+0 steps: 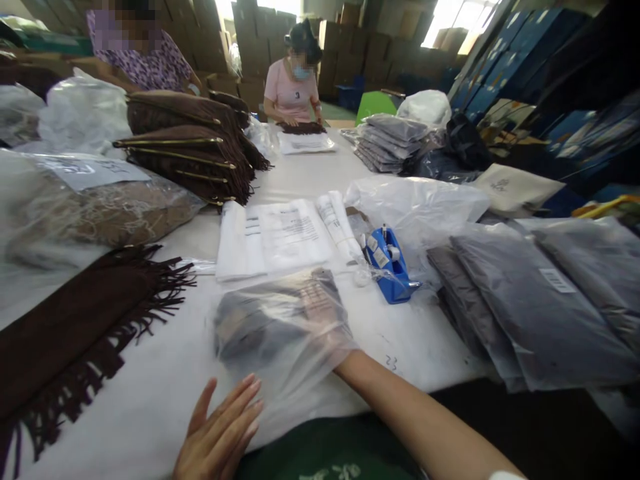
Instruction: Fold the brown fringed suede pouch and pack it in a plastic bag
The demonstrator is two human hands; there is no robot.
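A clear plastic bag point(295, 380) lies on the white table before me with a dark folded item point(245, 320) inside; its exact kind is blurred by the plastic. My right hand point(320, 310) reaches into the bag from the right. Its fingers lie stretched out on the item's right part, seen through the film. My left hand point(220, 427) is open at the bag's near left edge, fingers extended and palm down, holding nothing. Behind the bag lie stacks of printed white plastic bags point(293, 233). To their right stands a blue tape dispenser point(390, 267).
Dark brown fringed pieces point(75, 313) lie at left, with a brown fringed stack point(190, 147) behind. Bagged grey goods point(545, 307) are piled at right, more bagged goods point(390, 140) farther back. Two people work across the table, one in a pink shirt point(293, 90).
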